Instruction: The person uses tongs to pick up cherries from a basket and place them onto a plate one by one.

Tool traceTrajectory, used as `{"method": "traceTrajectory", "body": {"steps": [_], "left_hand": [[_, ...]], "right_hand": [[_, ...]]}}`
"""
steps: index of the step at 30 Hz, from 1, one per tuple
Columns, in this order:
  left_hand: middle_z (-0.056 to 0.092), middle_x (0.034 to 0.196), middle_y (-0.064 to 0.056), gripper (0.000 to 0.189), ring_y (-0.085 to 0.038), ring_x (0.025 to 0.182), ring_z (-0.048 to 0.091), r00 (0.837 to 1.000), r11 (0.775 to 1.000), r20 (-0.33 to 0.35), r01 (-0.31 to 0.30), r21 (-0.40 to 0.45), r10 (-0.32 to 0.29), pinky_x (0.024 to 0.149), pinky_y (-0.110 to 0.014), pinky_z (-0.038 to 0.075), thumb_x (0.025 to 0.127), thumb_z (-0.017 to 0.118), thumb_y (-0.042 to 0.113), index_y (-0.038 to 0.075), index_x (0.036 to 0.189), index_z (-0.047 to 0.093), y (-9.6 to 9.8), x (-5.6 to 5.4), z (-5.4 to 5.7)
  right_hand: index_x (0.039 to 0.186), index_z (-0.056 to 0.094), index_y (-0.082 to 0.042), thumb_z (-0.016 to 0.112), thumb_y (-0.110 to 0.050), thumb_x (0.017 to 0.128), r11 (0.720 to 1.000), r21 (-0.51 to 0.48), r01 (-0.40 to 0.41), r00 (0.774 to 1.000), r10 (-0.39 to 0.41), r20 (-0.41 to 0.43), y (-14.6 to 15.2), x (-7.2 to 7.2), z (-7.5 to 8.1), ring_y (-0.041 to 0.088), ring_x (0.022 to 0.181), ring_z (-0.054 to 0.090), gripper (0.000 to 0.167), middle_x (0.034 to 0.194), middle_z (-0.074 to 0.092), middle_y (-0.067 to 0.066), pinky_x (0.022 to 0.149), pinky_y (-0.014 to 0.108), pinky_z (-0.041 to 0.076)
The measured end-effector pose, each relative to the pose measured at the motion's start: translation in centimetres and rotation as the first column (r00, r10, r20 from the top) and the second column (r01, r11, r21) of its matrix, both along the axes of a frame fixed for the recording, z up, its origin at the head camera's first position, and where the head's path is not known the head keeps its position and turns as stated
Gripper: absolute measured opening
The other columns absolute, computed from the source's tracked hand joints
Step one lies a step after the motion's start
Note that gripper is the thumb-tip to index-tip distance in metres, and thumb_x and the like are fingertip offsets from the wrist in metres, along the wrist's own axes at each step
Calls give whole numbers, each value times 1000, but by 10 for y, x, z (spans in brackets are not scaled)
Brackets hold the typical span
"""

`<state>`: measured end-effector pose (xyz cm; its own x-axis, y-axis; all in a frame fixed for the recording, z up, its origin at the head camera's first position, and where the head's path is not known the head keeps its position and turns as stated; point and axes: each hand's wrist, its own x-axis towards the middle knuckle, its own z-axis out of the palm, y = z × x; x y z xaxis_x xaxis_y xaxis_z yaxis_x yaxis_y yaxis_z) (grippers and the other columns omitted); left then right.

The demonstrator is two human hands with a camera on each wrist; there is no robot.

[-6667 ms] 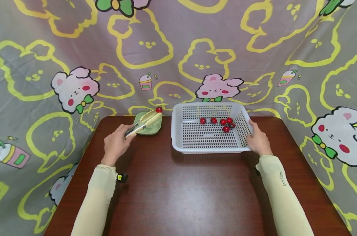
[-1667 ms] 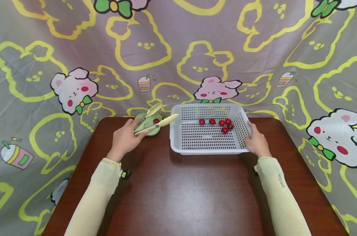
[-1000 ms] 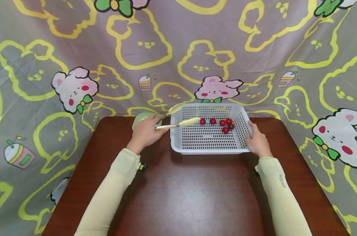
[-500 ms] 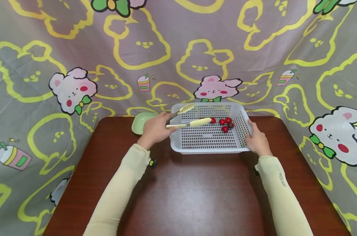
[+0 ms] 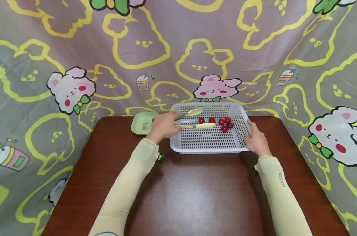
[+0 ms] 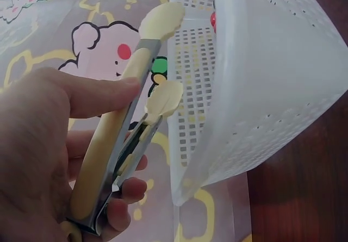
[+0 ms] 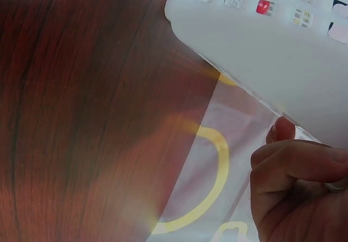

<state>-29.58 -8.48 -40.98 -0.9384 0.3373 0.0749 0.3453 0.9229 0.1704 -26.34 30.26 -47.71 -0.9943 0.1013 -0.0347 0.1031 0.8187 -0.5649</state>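
My left hand holds a pair of tongs with cream-coloured tips and metal arms. In the head view the tongs reach over the left part of a white perforated plastic basket. Their tips stand apart; the left wrist view shows nothing between them. Several small red cherry-like fruits lie on the basket's floor, mostly toward its right and back. The basket's right end is gripped at the rim by my right hand; the right wrist view shows its fingers curled by the rim.
A light green dish sits at the table's back left, with one red fruit partly hidden by my left hand. The brown wooden table ends close to a patterned cloth hanging behind.
At first the tongs held a red fruit over the dish; later that fruit lay in it and the tongs had spread. The left hand then moved right, over the basket. My right hand stayed put.
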Motion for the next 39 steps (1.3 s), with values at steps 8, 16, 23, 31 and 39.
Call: {"method": "traceTrajectory", "body": {"steps": [8,16,23,31,39], "left_hand": [[58,151,-2,61,-31,124,66,999,999,-35,4,-38,-5,87,-49,55,90,72,50,32,146,60,14,-10,-1],[61,148,1,57,-27,125,65,999,997,-41,-6,-81,3,89,-49,54,89,77,48,32,142,64,22,-16,-2],[58,151,3,55,-26,121,67,999,991,-48,-25,-133,18,79,-42,56,89,77,45,33,141,64,23,-20,-9],[64,138,4,53,-21,96,70,997,989,-75,-15,-147,4,72,-38,54,89,79,42,32,139,66,22,-25,-22],[71,119,7,42,-19,86,71,991,982,-135,-8,-191,-19,69,-39,56,91,77,35,28,132,72,25,-26,-26]], "right_hand": [[167,13,-15,42,-14,104,1000,-2,1,1000,-1,-5,0,-2,1,46,100,61,70,137,51,41,85,59,47],[167,13,-16,43,-14,103,1000,-7,3,1000,-3,-10,-1,-1,1,46,101,60,70,138,51,40,86,59,47],[167,12,-16,42,-14,104,1000,-1,5,1000,-5,-4,0,-2,0,45,99,61,70,136,52,40,84,58,47],[167,13,-16,42,-14,104,1000,-7,9,1000,-9,2,1,-2,0,45,100,61,69,135,53,39,84,58,47],[167,13,-15,43,-14,104,1000,-10,6,1000,-6,-1,2,-2,-1,46,101,60,70,136,52,40,85,59,47]]}}
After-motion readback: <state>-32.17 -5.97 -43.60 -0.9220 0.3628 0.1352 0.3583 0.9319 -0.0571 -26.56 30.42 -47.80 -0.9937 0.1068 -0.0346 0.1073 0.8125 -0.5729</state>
